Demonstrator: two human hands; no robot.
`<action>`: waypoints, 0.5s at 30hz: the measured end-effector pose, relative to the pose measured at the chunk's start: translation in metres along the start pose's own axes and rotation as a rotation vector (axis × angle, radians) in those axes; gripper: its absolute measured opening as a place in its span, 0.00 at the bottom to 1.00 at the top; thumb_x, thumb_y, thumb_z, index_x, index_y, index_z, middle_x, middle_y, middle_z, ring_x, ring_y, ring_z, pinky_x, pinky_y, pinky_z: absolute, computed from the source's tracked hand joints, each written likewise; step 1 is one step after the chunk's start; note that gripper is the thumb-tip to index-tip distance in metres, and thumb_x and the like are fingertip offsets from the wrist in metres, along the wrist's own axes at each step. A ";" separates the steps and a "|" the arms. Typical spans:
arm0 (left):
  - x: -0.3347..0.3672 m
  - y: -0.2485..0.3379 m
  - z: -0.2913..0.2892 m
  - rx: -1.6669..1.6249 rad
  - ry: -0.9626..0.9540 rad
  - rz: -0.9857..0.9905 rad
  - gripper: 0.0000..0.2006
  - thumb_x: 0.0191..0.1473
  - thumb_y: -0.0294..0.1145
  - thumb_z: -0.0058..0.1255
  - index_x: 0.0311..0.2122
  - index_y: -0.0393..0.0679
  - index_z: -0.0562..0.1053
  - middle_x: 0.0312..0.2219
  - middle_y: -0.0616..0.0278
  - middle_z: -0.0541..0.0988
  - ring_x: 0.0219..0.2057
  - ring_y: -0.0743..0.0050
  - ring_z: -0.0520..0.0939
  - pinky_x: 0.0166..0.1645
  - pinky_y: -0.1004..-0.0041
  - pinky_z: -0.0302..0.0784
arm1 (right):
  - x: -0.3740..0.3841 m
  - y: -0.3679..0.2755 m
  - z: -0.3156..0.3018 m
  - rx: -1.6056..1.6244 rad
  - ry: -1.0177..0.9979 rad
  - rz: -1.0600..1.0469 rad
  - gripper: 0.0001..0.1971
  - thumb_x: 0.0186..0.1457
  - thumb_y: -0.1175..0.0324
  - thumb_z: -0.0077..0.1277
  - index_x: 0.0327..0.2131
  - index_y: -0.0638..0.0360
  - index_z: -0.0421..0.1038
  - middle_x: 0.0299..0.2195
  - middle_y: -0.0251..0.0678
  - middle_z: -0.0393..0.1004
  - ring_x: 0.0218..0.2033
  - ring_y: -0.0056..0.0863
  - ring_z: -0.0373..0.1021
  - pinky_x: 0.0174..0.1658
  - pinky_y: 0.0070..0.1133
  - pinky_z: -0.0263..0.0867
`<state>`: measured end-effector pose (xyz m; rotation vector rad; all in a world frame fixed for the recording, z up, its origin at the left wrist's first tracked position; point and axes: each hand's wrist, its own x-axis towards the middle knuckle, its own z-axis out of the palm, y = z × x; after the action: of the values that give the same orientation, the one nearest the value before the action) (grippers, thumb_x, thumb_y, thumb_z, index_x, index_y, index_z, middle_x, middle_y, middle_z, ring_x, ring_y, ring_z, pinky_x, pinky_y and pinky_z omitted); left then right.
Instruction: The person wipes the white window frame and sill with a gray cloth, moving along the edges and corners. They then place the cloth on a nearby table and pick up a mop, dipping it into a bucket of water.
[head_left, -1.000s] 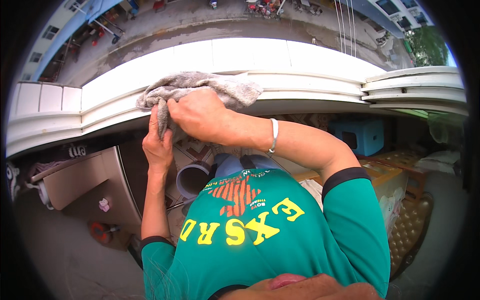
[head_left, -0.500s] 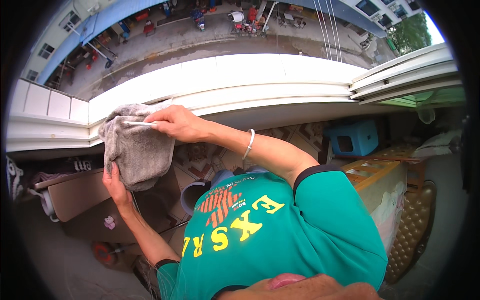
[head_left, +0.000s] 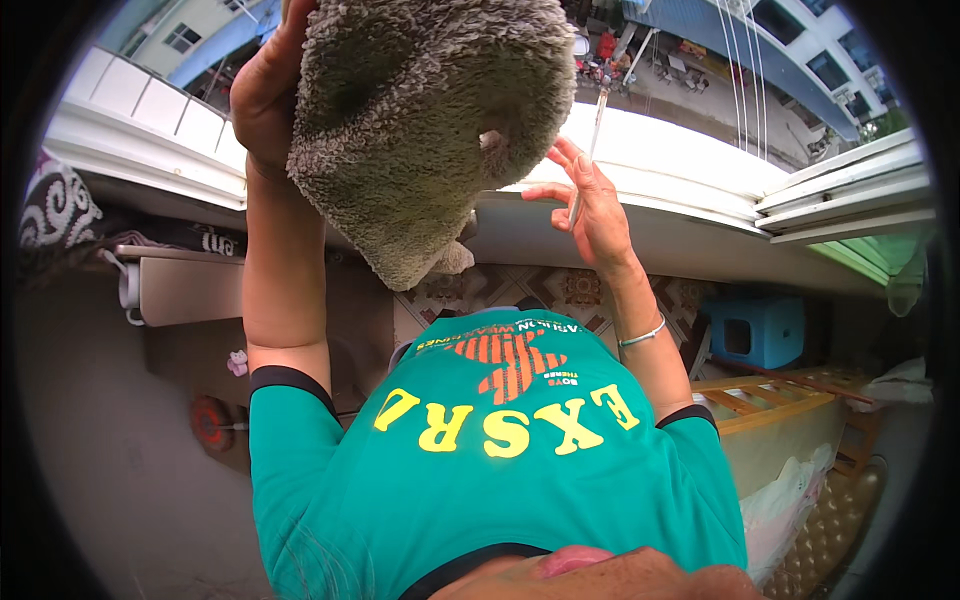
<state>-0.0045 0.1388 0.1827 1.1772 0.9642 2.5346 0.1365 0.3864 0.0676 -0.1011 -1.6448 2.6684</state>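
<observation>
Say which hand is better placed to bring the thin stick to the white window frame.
Probably the right hand: it holds the thin stick and appears close to the white window frame. The left hand is occupied with the grey cloth.

Window ledge: broad, smooth white ledge (head_left: 690, 170), bowed by the lens
Frame, right: stacked white sliding tracks (head_left: 850, 190) above a green-tinted pane (head_left: 868, 252)
Outside, below: grey paved street (head_left: 700, 105), long blue roof (head_left: 690, 28), pale building with dark windows (head_left: 850, 45)
Floor: brown-and-cream patterned tiles (head_left: 583, 288)
Right side: blue plastic stool (head_left: 782, 328) with a squarish opening; yellow-brown slatted wooden frame (head_left: 780, 412); gold tufted panel (head_left: 830, 520)
Left side: flat light-brown furniture panel (head_left: 190, 290)
Light: bright daylight outside, dimmer indoors
</observation>
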 end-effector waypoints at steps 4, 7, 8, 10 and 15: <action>0.035 -0.053 0.014 -0.078 -0.289 -0.001 0.22 0.65 0.38 0.37 0.56 0.32 0.65 0.52 0.49 0.73 0.50 0.59 0.77 0.54 0.62 0.74 | -0.008 0.005 -0.046 0.368 -0.062 -0.224 0.27 0.61 0.64 0.45 0.61 0.61 0.56 0.57 0.40 0.64 0.53 0.33 0.67 0.41 0.24 0.74; 0.052 -0.083 0.078 -0.431 -0.348 -0.544 0.20 0.64 0.36 0.39 0.55 0.34 0.67 0.48 0.54 0.75 0.48 0.67 0.78 0.53 0.69 0.74 | -0.037 -0.031 -0.111 0.267 0.138 -0.358 0.23 0.62 0.64 0.44 0.58 0.63 0.60 0.53 0.43 0.68 0.50 0.35 0.70 0.46 0.26 0.73; 0.052 -0.092 0.079 -0.354 -0.305 -0.606 0.19 0.64 0.36 0.40 0.54 0.34 0.68 0.46 0.56 0.77 0.46 0.72 0.78 0.53 0.73 0.72 | -0.045 -0.042 -0.119 0.237 0.200 -0.403 0.22 0.62 0.64 0.44 0.57 0.64 0.61 0.52 0.43 0.70 0.50 0.35 0.71 0.48 0.27 0.73; 0.052 -0.112 0.074 -0.267 -0.298 -0.649 0.18 0.64 0.36 0.41 0.54 0.35 0.67 0.45 0.58 0.78 0.45 0.73 0.79 0.51 0.72 0.75 | -0.048 -0.103 -0.140 0.529 -0.004 -0.407 0.18 0.67 0.59 0.37 0.48 0.63 0.67 0.27 0.31 0.72 0.20 0.13 0.63 0.22 0.08 0.61; 0.058 -0.197 0.067 -0.128 -0.237 -0.868 0.19 0.61 0.36 0.47 0.53 0.37 0.68 0.43 0.58 0.78 0.41 0.74 0.81 0.49 0.71 0.77 | -0.062 -0.169 -0.151 -0.006 0.440 -0.710 0.21 0.67 0.57 0.36 0.55 0.61 0.63 0.47 0.45 0.73 0.27 0.15 0.63 0.20 0.09 0.52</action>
<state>-0.0129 0.3475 0.1263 0.7533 0.9539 1.6979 0.2018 0.5951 0.1537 -0.0769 -1.2404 1.9365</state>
